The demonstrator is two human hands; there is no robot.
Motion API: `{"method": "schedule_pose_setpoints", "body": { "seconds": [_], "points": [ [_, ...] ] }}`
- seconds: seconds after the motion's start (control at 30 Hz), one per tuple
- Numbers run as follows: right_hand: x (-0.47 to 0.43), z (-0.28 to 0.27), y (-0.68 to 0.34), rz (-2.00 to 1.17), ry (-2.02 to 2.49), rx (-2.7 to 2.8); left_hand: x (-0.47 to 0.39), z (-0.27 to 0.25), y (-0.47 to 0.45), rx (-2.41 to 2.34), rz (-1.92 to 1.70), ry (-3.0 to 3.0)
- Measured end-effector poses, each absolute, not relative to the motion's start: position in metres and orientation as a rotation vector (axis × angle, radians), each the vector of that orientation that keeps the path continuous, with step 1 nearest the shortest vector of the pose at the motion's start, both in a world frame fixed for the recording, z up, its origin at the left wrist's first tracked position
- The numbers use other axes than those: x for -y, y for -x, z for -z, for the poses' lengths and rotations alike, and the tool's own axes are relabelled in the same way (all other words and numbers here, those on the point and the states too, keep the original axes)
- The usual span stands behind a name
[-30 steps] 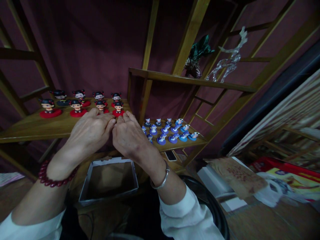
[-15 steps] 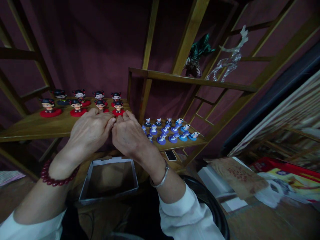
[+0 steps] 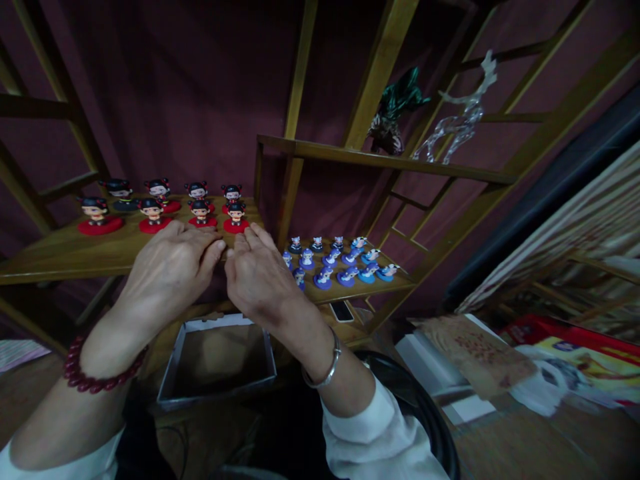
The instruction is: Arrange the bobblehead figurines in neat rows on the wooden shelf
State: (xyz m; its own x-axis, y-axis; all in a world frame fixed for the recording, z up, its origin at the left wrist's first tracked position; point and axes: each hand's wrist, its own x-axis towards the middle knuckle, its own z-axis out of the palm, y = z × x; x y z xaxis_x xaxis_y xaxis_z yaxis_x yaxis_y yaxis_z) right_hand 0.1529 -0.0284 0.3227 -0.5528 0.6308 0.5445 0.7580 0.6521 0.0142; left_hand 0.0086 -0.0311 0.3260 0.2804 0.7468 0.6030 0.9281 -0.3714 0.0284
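Eight figurines [image 3: 151,212] line a shelf [image 3: 65,257], frame left, before left hand [image 3: 173,270] and right hand [image 3: 260,279], whose grip is hidden.

1. We take this for a display corner, home or shop; we cannot tell which.
2. Red-based figurines [image 3: 151,210] stand toward a wooden shelf's [image 3: 75,257] back edge; a clear deer [image 3: 463,122] nears an upper shelf's [image 3: 390,163] right end.
3. Below, we see tiled floor [image 3: 520,447].
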Motion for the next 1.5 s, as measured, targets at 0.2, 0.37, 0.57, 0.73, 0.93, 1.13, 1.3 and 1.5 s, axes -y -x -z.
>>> {"method": "schedule_pose_setpoints", "body": {
  "seconds": [0.2,0.37,0.57,0.73,0.93,1.13,1.3,1.5],
  "points": [
    [0.027,-0.316,-0.156,0.329,1.023,2.329,0.033,-0.325,-0.009,1.504,0.795,2.227],
    [0.028,-0.317,-0.157,0.296,1.043,2.318,0.033,-0.325,-0.01,1.525,0.741,2.224],
    [0.029,-0.319,-0.158,0.264,1.049,2.315,0.037,-0.325,-0.011,1.54,0.754,2.224],
    [0.029,-0.317,-0.159,0.28,1.008,2.303,0.041,-0.32,-0.013,1.487,0.846,2.233],
    [0.029,-0.315,-0.161,0.288,0.944,2.296,0.045,-0.313,-0.017,1.465,0.947,2.23],
    [0.028,-0.313,-0.165,0.265,0.918,2.284,0.045,-0.311,-0.021,1.474,0.967,2.215],
    [0.025,-0.312,-0.167,0.313,0.846,2.3,0.047,-0.311,-0.023,1.471,0.943,2.202],
    [0.022,-0.309,-0.169,0.287,0.82,2.298,0.052,-0.31,-0.027,1.506,0.955,2.183]
  ]
}}
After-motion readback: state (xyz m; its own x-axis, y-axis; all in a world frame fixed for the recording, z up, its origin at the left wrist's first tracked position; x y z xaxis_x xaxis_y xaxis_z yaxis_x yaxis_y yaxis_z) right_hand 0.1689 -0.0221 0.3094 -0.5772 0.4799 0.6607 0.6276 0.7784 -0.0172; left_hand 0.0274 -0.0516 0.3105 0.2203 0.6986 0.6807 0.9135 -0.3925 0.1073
